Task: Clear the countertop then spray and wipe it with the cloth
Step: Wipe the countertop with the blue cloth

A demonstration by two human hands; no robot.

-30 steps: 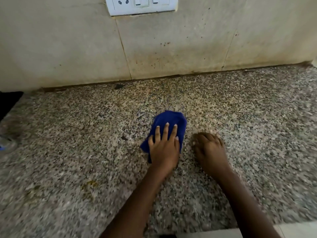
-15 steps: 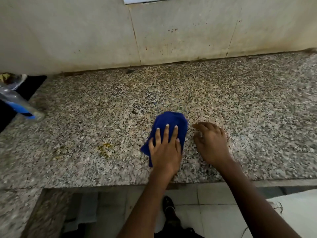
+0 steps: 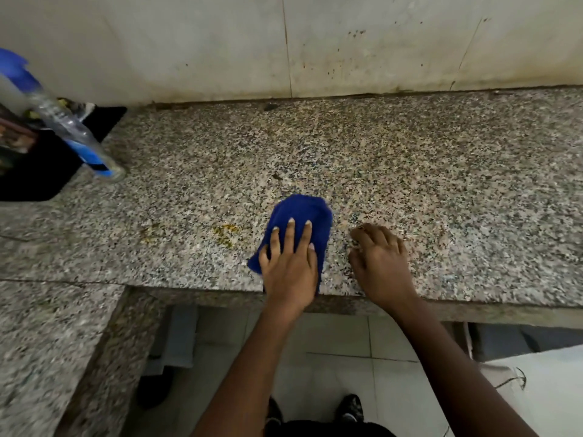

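A folded blue cloth [image 3: 299, 212] lies on the speckled granite countertop [image 3: 441, 184] near its front edge. My left hand [image 3: 288, 266] presses flat on the cloth with fingers spread, the wrist over the counter edge. My right hand [image 3: 380, 260] rests on the bare granite just right of the cloth, fingers curled down, holding nothing. A clear spray bottle with a blue label [image 3: 72, 130] stands tilted in view at the far left. Yellowish stains [image 3: 225, 231] mark the stone left of the cloth.
A black container [image 3: 38, 171] with clutter sits at the far left by the bottle. A lower granite section [image 3: 41, 342] runs along the left. The stained wall [image 3: 347, 52] bounds the back. Below lie floor tiles, my shoes [image 3: 351, 408] and a white object [image 3: 542, 389].
Both hands and the cloth have come back toward the counter's front edge. My view has dropped and shifted left, bringing the spray bottle, floor and shoes into sight.
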